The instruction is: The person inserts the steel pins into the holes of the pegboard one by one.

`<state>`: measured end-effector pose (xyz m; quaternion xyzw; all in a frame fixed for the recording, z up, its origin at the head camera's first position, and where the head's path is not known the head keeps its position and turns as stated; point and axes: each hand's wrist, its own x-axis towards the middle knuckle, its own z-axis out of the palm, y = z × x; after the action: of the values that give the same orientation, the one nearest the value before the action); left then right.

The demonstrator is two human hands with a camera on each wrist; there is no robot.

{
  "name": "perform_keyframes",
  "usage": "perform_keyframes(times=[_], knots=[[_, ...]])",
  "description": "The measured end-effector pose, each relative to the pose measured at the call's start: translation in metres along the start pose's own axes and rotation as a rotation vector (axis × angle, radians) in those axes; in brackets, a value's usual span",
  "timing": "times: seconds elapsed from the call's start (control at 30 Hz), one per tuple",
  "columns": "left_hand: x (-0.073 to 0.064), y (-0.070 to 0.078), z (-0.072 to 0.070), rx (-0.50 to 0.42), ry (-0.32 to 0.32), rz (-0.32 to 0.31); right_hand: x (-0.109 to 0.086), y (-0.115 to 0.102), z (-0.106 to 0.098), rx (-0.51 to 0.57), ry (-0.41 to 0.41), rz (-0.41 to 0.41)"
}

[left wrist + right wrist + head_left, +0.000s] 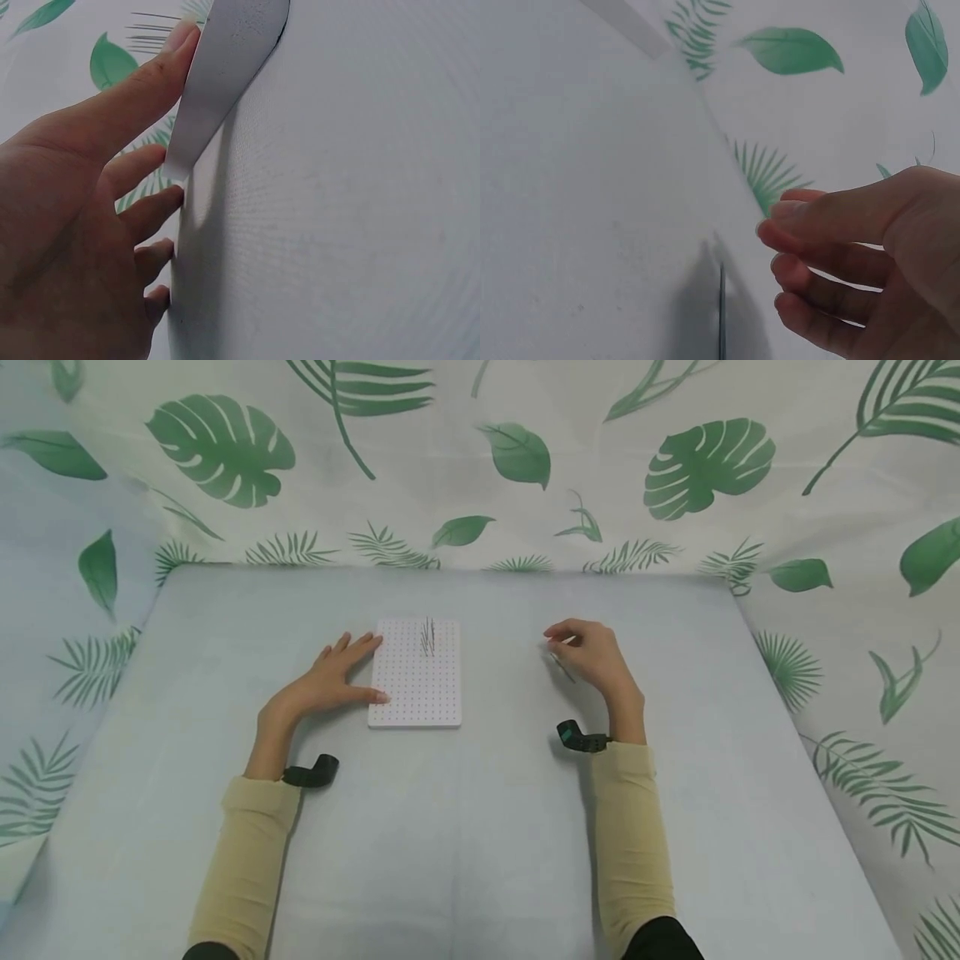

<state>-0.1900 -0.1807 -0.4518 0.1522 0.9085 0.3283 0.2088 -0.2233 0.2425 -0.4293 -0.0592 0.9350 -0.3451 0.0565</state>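
A white board with a grid of small holes (416, 693) lies on the table, and several thin dark pins (427, 637) stand in its upper part. My left hand (330, 681) rests at the board's left side, thumb on its surface and fingers spread, the index fingertip at the edge. In the left wrist view the board (232, 67) appears edge-on. To the right, my right hand (591, 652) is above the table with thumb and index fingertips together; whether they pinch a pin cannot be seen. A thin dark pointed object (721, 315) is below that hand.
A pale grey cloth (450, 843) covers the table. Behind it hangs a white backdrop with green leaves (517, 456). Dark wrist cameras stick out beside the left wrist (311, 771) and the right wrist (581, 737).
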Motion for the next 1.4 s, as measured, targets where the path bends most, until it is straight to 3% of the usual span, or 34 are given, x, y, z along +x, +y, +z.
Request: perform_keyframes(times=[0.6,0.8,1.07,1.4], knots=[[-0.002,-0.002,-0.003,0.008,0.002,-0.003,-0.004,0.02,-0.016,0.05,-0.173,0.079],[-0.001,0.0,-0.004,0.004,0.004,-0.007,-0.006,0.024,-0.024,0.011,-0.225,0.077],[-0.001,0.001,-0.004,0.006,0.004,-0.012,-0.009,0.035,-0.033,0.016,-0.247,0.059],[-0.001,0.002,-0.004,-0.001,0.002,-0.006,-0.009,0.039,-0.029,0.041,-0.24,0.012]])
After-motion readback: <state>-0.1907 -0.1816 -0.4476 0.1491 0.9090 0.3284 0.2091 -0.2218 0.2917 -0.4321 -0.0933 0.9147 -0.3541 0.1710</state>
